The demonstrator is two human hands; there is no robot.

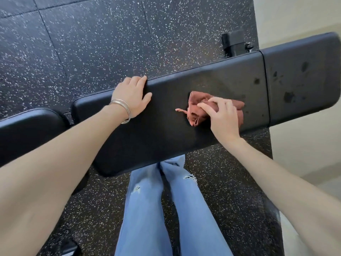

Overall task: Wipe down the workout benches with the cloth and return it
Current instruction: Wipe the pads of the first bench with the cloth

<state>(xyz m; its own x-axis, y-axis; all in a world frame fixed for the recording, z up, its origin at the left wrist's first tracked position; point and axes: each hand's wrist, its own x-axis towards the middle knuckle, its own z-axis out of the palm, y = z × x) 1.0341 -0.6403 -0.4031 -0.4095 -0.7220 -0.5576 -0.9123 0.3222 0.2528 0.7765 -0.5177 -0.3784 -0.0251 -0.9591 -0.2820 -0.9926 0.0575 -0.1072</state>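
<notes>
Cloth (200, 101), crumpled rust-red, gripped by right hand (223, 117) on black bench (166, 130); left hand (131, 95) rests relaxed

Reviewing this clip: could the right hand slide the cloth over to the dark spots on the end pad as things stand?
Probably yes. The right hand grips the cloth on the bench, and nothing lies between it and the dark spots.

The floor (92, 43) is made of black rubber tiles with many small white speckles, and thin seams run between the tiles. At the right side stands a plain cream wall (299, 15), softly lit.
</notes>
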